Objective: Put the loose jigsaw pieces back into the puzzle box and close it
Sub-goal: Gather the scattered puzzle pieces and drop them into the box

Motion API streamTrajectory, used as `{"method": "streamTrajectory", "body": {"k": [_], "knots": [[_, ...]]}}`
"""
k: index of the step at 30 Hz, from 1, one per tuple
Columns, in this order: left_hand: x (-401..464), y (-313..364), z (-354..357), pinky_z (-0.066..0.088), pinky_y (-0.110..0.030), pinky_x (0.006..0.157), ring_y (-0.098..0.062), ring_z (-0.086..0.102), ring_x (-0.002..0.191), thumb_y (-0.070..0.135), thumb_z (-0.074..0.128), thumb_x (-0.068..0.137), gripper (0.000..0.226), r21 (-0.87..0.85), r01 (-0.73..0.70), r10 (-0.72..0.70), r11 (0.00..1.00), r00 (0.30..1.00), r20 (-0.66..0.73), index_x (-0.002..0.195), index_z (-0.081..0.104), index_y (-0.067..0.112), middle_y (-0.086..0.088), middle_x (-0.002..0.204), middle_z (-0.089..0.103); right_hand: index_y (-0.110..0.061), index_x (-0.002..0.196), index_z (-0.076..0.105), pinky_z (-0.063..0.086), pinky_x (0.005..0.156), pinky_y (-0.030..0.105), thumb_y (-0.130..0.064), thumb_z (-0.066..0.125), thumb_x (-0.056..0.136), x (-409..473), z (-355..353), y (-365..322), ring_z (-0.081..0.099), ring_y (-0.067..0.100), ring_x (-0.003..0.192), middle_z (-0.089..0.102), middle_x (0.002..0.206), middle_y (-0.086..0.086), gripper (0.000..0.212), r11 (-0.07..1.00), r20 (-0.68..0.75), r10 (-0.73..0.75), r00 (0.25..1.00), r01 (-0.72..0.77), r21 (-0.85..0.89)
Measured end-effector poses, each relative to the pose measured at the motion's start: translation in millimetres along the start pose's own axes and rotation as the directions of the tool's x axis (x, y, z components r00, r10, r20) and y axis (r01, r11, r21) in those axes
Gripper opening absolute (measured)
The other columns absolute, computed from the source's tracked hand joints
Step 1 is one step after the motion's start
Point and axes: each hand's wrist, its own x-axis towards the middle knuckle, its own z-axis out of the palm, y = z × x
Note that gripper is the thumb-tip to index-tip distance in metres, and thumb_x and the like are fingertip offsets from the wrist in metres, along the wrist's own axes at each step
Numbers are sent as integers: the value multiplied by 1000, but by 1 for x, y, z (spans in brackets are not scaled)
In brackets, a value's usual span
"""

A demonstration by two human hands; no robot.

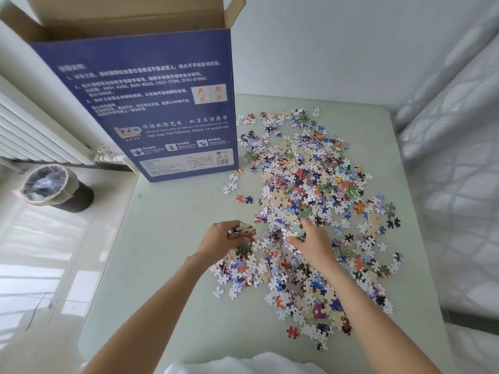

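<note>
A tall blue puzzle box (pixel 151 109) stands upright at the table's far left, its brown top flaps open. Loose jigsaw pieces (pixel 318 184) lie spread in a wide heap over the right half of the pale green table (pixel 167 265). My left hand (pixel 221 238) grips a handful of pieces at the heap's left edge. My right hand (pixel 313 244) lies on the heap just to the right of it, thumb and fingers pinching a clump of pieces.
A white radiator (pixel 32 130) and a lined waste bin (pixel 54 187) stand on the floor to the left. A white quilted bed (pixel 453 157) runs along the table's right side. White cloth (pixel 243 365) shows at the near edge.
</note>
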Motion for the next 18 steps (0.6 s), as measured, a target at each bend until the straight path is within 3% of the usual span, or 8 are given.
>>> {"method": "streamTrajectory", "body": {"k": [6, 8, 11, 15, 18], "knots": [[-10, 31, -58, 39, -7, 57, -9, 60, 73, 31, 72, 79, 29, 17, -202, 202, 979, 965, -167, 106, 68, 22, 9, 92, 68, -10, 141, 34, 36, 50, 14, -36, 62, 87, -1, -30, -33, 31, -4, 48, 61, 101, 1, 67, 988, -56, -153, 987, 154, 2], [-15, 48, -87, 42, -10, 62, -9, 61, 78, 34, 71, 79, 30, 43, -279, 281, 959, 931, -233, 106, 68, 22, 9, 95, 69, -12, 139, 39, 39, 54, 14, -37, 64, 84, -1, -45, -49, 37, -5, 51, 61, 95, -5, 65, 972, -77, -228, 971, 231, 33], [-18, 74, -129, 46, -13, 66, -6, 63, 80, 31, 71, 79, 27, 60, -376, 375, 925, 875, -306, 103, 69, 21, 9, 96, 69, -15, 130, 48, 47, 66, 16, -42, 67, 78, 2, -71, -76, 58, 0, 70, 65, 108, -4, 61, 932, -116, -346, 931, 355, 67], [-18, 112, -195, 52, -21, 68, -7, 66, 79, 23, 71, 80, 23, 112, -452, 458, 885, 801, -385, 103, 69, 22, 12, 91, 69, -12, 122, 54, 40, 48, 11, -36, 70, 78, 6, -113, -127, 47, -1, 42, 65, 102, -8, 53, 861, -183, -486, 854, 504, 67], [-13, 139, -246, 51, -20, 70, -1, 65, 79, 22, 72, 80, 23, 138, -515, 511, 846, 709, -487, 102, 68, 26, 16, 88, 67, -12, 116, 57, 44, 59, 10, -34, 73, 75, 9, -145, -168, 56, -3, 59, 64, 96, -12, 49, 801, -253, -555, 792, 591, 92]]}}
